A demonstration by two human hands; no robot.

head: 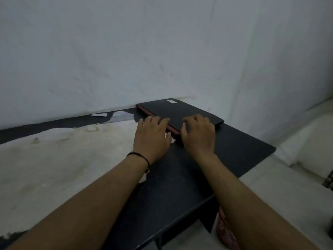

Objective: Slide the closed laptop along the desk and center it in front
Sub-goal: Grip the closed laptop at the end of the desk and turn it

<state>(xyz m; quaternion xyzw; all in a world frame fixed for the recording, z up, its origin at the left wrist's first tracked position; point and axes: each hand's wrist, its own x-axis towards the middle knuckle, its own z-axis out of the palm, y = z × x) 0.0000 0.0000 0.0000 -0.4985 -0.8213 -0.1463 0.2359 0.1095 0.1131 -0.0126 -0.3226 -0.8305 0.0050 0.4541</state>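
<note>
A closed black laptop [177,110] with a red strip along its near left edge lies flat at the far right of the desk [239,148], against the wall. A small white sticker sits near its far corner. My left hand [153,136] rests at the laptop's near left edge, fingers curled onto the red strip. My right hand [199,133] lies on the laptop's near corner, fingers bent over the lid. Both hands touch the laptop; the parts under them are hidden.
The desk's black surface is worn to pale patches [63,159] across its left and middle. A white wall [162,51] runs right behind the laptop. The desk's right edge drops to a pale floor [288,186]. A reddish object [225,230] stands below the desk.
</note>
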